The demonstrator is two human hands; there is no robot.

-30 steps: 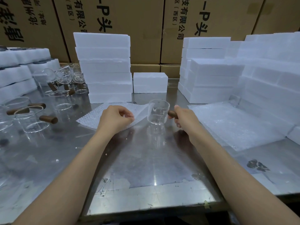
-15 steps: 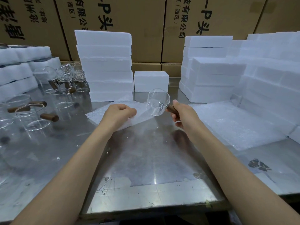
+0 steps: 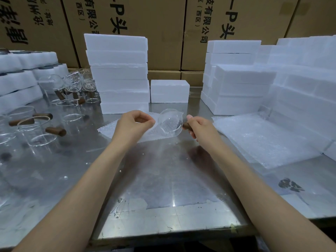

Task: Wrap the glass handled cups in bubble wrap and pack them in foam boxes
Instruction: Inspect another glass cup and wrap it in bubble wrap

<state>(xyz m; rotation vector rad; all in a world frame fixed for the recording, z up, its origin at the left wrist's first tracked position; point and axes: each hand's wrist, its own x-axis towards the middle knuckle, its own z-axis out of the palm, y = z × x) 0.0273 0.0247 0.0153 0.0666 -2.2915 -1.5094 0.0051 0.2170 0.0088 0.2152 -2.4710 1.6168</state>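
My right hand (image 3: 199, 127) grips the dark wooden handle of a clear glass cup (image 3: 170, 123). The cup is tipped on its side, mouth turned towards me, over the right end of a bubble wrap sheet (image 3: 116, 130) lying on the steel table (image 3: 163, 179). My left hand (image 3: 133, 125) pinches the near edge of that sheet just left of the cup. White foam boxes (image 3: 118, 75) are stacked behind the sheet, with a single foam box (image 3: 170, 90) beside them.
Several more glass cups with wooden handles (image 3: 41, 128) stand at the left. A pile of bubble wrap sheets (image 3: 263, 140) lies at the right, with more foam box stacks (image 3: 240, 88) behind it. Cardboard cartons (image 3: 163, 30) form the back wall.
My right hand has tipped the cup from upright onto its side and lowered it onto the sheet. My left hand has kept hold of the sheet's edge and lifted it slightly.
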